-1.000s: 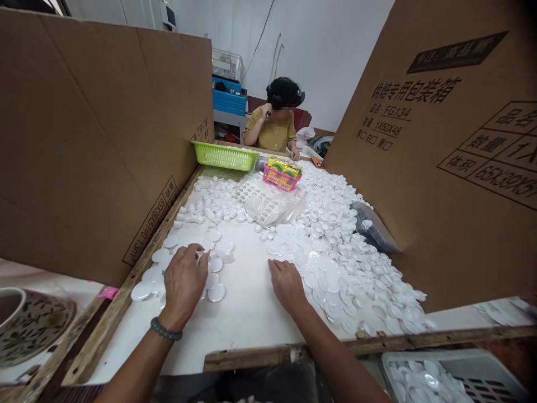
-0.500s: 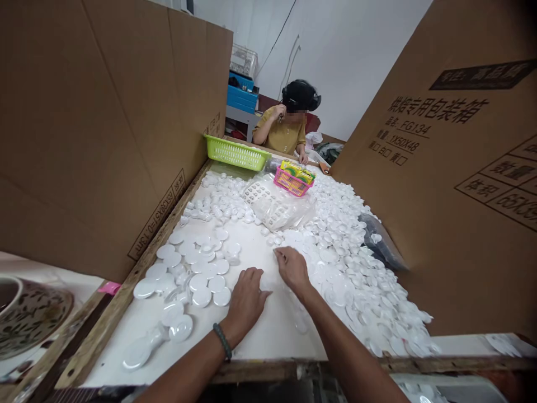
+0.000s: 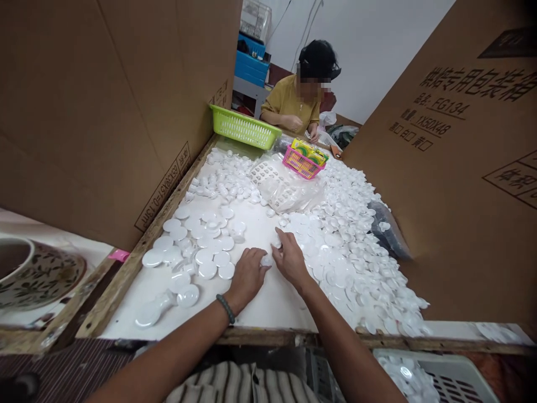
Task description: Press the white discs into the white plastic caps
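Between the thumb and fingers of my left hand (image 3: 247, 275) is a small round white plastic piece (image 3: 266, 260). My right hand (image 3: 290, 260), just beside it, pinches another white piece (image 3: 276, 241) with thumb and forefinger. The two hands are close together over the white tabletop (image 3: 268, 305). Left of my left hand lie several glossy white discs (image 3: 207, 270), some overlapping. A broad heap of small white plastic pieces (image 3: 356, 252) spreads along the right side, near my right forearm. Their exact kind is too small to tell.
Tall cardboard sheets (image 3: 168, 84) wall both sides. Toward the back are a green basket (image 3: 245, 130), a pink basket (image 3: 304, 163) with yellow packs, and a clear plastic bag (image 3: 279, 187). A co-worker (image 3: 293, 101) sits opposite. A pale crate (image 3: 453, 372) is below the right front edge.
My view has tilted down. My hands have come closer together, and the white pieces at my fingertips now show clearly. The co-worker has lowered a hand from the head to the table.
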The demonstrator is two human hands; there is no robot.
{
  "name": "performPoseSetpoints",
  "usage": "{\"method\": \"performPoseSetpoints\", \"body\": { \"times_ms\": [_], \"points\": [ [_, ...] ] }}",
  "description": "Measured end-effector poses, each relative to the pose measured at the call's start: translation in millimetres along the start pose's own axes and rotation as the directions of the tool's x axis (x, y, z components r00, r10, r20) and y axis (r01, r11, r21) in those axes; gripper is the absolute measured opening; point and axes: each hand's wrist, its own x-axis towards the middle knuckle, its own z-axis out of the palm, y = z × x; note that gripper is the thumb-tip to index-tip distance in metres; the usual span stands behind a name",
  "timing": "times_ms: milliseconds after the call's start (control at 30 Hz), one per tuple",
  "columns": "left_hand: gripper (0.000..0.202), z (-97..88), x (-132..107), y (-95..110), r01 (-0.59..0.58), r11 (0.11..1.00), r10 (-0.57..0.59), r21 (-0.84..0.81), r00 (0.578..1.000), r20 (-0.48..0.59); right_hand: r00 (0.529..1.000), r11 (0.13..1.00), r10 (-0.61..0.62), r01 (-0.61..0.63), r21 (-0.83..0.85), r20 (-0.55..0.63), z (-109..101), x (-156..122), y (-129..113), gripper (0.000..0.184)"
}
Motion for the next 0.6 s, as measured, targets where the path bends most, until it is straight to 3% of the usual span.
{"method": "performPoseSetpoints", "body": {
  "times_ms": [100,200,267,467,600],
  "points": [
    [0.018,0.0,-1.2,-1.2,-0.029,1.000,0.029,0.012,0.999,0.013,0.999,0.996,-0.009,0.012,0.092,-0.041,-4.1,-29.7,1.2,0.031],
    [0.022,0.9,-1.9,-3.0,-0.038,0.999,0.038,0.030,0.999,0.018,0.999,0.998,-0.013,0.016,0.058,-0.043,-5.5,-49.6,4.1,0.013],
    [0.024,1.4,-2.2,-4.0,-0.036,0.998,0.035,0.045,0.999,0.022,0.998,1.000,-0.008,0.010,0.023,-0.060,-6.0,-55.9,5.8,0.011],
    [0.028,1.0,-2.8,-3.5,-0.065,0.996,0.063,0.061,0.998,0.023,0.992,0.996,0.021,-0.010,0.086,-0.123,-5.9,-48.1,0.9,0.018],
    [0.029,2.8,-2.3,-3.8,-0.051,0.996,0.050,0.075,0.999,0.008,0.995,0.997,-0.064,0.066,0.030,-0.075,-1.1,-36.8,-6.8,0.020]
  ]
}}
